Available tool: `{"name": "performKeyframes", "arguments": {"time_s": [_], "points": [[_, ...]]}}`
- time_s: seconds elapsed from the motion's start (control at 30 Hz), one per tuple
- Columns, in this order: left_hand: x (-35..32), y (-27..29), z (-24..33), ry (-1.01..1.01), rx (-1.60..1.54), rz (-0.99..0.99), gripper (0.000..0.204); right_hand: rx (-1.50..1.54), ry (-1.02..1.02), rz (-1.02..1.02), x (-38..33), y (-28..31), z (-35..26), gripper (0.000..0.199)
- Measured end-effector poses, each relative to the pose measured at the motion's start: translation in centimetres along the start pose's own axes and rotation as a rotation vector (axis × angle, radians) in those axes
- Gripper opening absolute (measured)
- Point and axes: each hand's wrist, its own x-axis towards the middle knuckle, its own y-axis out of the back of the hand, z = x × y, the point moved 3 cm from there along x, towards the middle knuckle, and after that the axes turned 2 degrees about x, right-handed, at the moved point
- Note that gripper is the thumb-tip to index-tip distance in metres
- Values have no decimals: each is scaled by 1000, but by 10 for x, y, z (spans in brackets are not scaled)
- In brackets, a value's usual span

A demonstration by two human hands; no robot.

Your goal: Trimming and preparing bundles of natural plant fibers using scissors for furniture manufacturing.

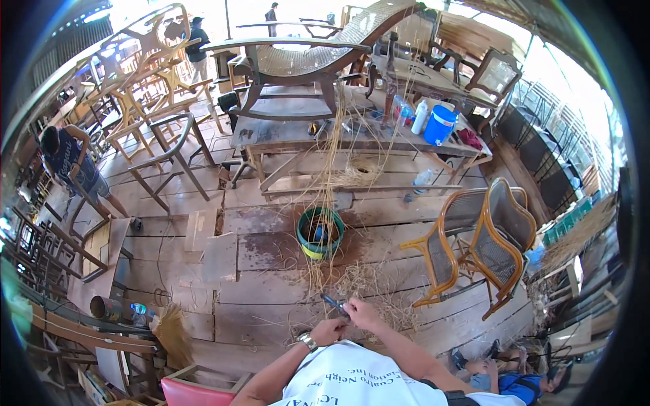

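Note:
My right hand [363,314] is wrapped round a slim dark hand tool [332,302] that points up and left; its exact kind is too small to tell. Close beside it, my left hand [328,332], with a watch at the wrist, is closed in front of my waist, and what its fingers hold is hidden. Just ahead on the floor stands a green bucket [299,237] with a yellow patch. Long pale cane strands [330,162] run down into it from the bench beyond. Loose strand scraps [365,287] lie round my hands' side of the bucket.
Beyond the bucket, a wooden workbench [305,139] bears a woven lounge chair [298,61], bottles and a blue water jug [440,125]. Two rattan chairs [501,237] stand at right. Bare chair frames [172,152] and a person [74,162] are at left; another person [521,384] is at lower right.

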Motion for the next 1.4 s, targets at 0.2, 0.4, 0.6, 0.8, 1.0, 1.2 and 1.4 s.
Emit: {"name": "performKeyframes", "arguments": {"time_s": [0.2, 0.4, 0.6, 0.8, 1.0, 1.2, 1.4], "points": [[-9, 24, -6, 7, 191, -14, 24, -41, -167, -138, -8, -10, 22, 31], [-46, 64, -122, -133, 390, -343, 30, 17, -268, 0, -23, 48, 76, 33], [-171, 191, -309, 300, 375, -163, 22, -193, -237, 410, -58, 176, 220, 32], [-219, 335, -255, 910, 918, 357, 21, -321, -332, 756, -118, 239, 263, 28], [-145, 441, -172, 419, 151, 884, 30, -57, -344, 774, -87, 242, 250, 31], [-55, 444, 13, 172, 7, 638, 21, 293, -233, 773, -45, 240, 152, 28], [24, 345, 115, -54, 374, 237, 30, 631, -55, 648, -12, 212, 31, 26]]}}
